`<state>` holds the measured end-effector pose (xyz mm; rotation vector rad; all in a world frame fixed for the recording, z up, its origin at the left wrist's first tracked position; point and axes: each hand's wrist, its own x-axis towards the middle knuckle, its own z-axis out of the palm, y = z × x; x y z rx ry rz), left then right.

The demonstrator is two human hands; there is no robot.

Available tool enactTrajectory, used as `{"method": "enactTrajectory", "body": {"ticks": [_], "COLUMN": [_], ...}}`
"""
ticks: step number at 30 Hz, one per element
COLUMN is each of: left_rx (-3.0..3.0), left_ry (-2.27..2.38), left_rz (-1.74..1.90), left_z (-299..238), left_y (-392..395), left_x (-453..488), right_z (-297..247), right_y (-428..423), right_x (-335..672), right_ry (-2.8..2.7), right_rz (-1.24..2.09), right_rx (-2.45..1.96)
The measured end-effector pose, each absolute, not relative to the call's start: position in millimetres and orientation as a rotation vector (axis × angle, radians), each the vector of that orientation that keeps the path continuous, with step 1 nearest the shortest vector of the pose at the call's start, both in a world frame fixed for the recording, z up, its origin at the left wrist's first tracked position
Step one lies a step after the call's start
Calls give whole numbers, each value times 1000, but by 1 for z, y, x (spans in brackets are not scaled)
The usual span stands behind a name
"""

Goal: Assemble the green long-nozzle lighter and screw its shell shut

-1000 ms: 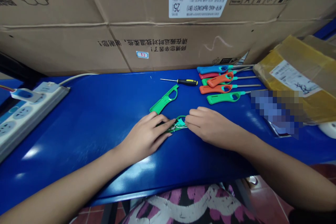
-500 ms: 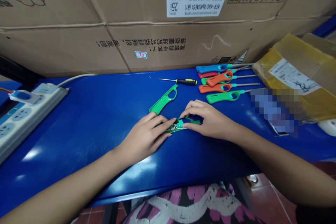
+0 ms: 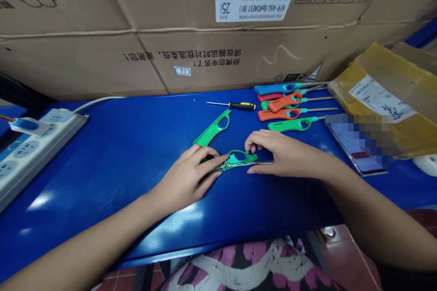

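A green lighter body (image 3: 239,160) with a teal trigger and loose wires lies open on the blue table (image 3: 129,145). My left hand (image 3: 189,177) pins its handle end down with the fingertips. My right hand (image 3: 285,154) rests over its front end, where a thin metal tube sticks out, with thumb and fingers touching the green shell. A separate green shell half (image 3: 213,128) lies just beyond my left hand.
A black-and-yellow screwdriver (image 3: 239,106) lies further back. Several assembled lighters (image 3: 290,104) in blue, red, orange and green are piled at the right. Large cardboard boxes (image 3: 205,27) wall the back. A power strip (image 3: 30,145) sits left, a yellow-taped parcel (image 3: 385,91) right.
My right hand has slid to the right along the lighter, uncovering the teal trigger and the metal tube. My left hand has stayed put.
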<state>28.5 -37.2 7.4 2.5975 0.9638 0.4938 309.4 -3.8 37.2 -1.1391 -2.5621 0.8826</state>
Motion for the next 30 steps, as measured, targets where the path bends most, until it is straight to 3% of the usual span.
{"method": "enactTrajectory", "body": {"ticks": [8,20,30], "left_rx": [2616,2601,2625], "left_ry": [988,963,1053], "left_rz": [452,465,437], "left_z": [9,8,10], "left_y": [-36,-35,-37], "left_x": [26,26,27], "right_z": [49,34,35], "right_y": [0,5,5], "right_x": [321,317,319], "right_ry": [-2722,-2759,-2715], "right_rz": [918,455,608], "right_rx": [-1236,-1056,-1017]}}
